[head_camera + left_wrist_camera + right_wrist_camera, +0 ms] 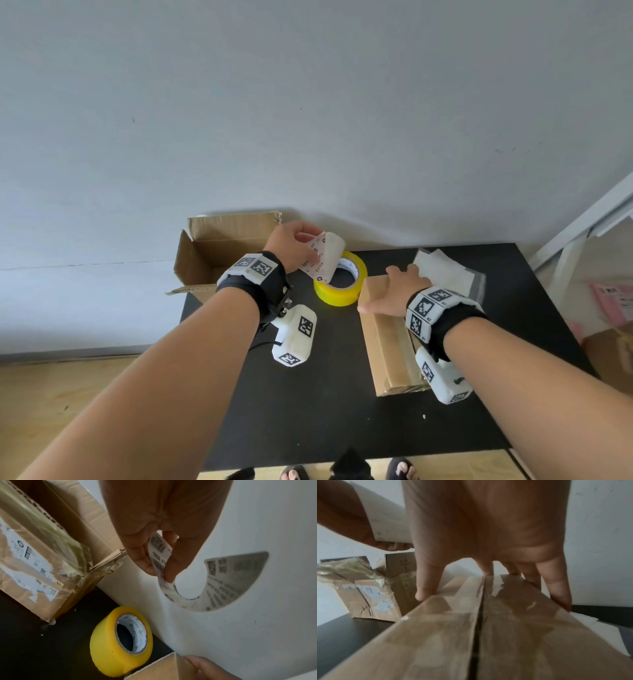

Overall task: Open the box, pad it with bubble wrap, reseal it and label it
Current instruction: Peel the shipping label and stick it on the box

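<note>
- Labelling step in hand, by the look of it: box lying closed on black table, flaps together, clear tape glossy along centre seam in right wrist view.
- Right hand spread flat on far end of box top, fingers straight and pressing, thumb at left edge; pinning box down, gripping nothing.
- Left hand raised above table, just beyond yellow tape roll, thumb and fingers pinching one end of label.
- Label curling hard, printed barcode side plain in left wrist view; free end hanging in air, touching nothing.
- Whether backing is fully off: cannot tell.
- Hands well apart, label not yet on box.
- Tape roll resting on table between the two cartons, just beside box corner.
- Second carton at back left, flaps open, torn old labels and tape scraps on its side.
- White sheets lying beyond right hand, partly under box end; bubble wrap or not, cannot tell.
- Next move probably calls for: bringing label across over box top, flattening the curl, landing one edge first on bare cardboard, smoothing outward.
- Risk judged: curl folding label onto itself, or landing crooked.
</note>
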{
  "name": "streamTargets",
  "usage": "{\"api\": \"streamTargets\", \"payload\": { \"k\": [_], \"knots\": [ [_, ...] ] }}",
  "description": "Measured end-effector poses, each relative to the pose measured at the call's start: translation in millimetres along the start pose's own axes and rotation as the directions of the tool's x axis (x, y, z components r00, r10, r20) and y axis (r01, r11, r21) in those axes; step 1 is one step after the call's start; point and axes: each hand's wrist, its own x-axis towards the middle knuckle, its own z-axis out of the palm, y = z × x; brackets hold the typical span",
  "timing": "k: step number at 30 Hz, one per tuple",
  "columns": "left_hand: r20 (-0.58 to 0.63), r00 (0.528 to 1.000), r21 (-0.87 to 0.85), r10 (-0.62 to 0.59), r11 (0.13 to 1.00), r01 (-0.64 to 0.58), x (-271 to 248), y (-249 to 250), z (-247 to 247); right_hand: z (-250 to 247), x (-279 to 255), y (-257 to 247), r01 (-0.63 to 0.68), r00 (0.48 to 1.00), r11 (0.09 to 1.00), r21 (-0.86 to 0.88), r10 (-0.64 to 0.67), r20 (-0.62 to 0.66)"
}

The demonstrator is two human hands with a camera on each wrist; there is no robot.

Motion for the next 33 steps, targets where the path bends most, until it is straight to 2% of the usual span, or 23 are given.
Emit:
{"api": "streamTargets", "payload": {
  "k": [5,9,11,14,18,23,29,31,33],
  "knots": [
    [0.072,0.997,-0.013,0.033,0.999,-0.032,-4,-7,-6,14,5,-3,-0.092,0.994,0.996,0.018,0.093,-0.053],
    [0.103,0.993,-0.046,0.054,0.998,-0.050,-7,-6,-13,12,2,-4,-0.023,0.999,0.984,0.179,0.027,-0.023],
    [0.103,0.993,-0.056,0.054,0.997,-0.049,-7,-4,-18,14,0,-4,0.001,0.999,0.980,0.199,0.006,-0.036],
    [0.086,0.995,-0.073,0.057,0.996,-0.051,-7,-5,-22,18,-3,-3,0.020,0.999,0.974,0.225,-0.010,-0.045],
    [0.081,0.996,-0.058,0.038,0.998,-0.034,-7,-13,-20,12,-3,2,-0.006,1.000,0.937,0.349,0.016,-0.026],
    [0.096,0.995,-0.020,0.017,1.000,-0.016,-9,-18,-21,8,-4,9,-0.006,0.991,0.834,0.551,-0.068,0.113],
    [0.122,0.993,-0.040,0.001,0.999,0.004,-14,-17,-22,31,-6,1,-0.110,0.960,0.556,0.824,-0.154,0.233],
    [0.136,0.991,-0.028,0.015,1.000,-0.011,-15,-16,-21,36,2,0,-0.114,0.963,0.529,0.841,-0.148,0.224],
    [0.142,0.990,-0.009,0.027,1.000,-0.026,-15,-15,-21,40,13,2,-0.073,0.979,0.603,0.795,-0.110,0.173]
  ]
}}
